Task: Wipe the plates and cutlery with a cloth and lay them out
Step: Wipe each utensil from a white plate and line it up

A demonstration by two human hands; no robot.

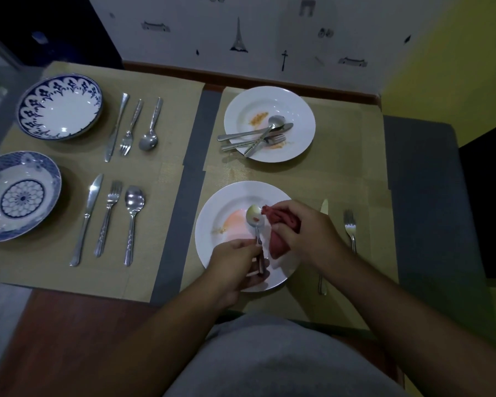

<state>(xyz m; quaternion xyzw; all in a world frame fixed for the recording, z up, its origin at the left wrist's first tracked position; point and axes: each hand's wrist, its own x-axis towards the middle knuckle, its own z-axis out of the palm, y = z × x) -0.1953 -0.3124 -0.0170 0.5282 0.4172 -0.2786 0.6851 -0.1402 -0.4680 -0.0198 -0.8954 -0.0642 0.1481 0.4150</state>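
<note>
No legible text, seemingly.

Smeared spoon (254,217) over dirty plate (221,207)

Spoon (254,218) above near plate (212,224), knife (323,213) and fork (350,227) right.

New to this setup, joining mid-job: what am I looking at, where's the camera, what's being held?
No machine: a person's bare hands, filmed by one head-worn camera looking down. The left hand holds a smeared spoon by its handle over a stained white plate. The right hand grips a red cloth beside the spoon's bowl. A knife and fork lie right of that plate. A farther white plate carries cutlery. At left, two blue-patterned plates each have a three-piece set laid alongside.
</note>
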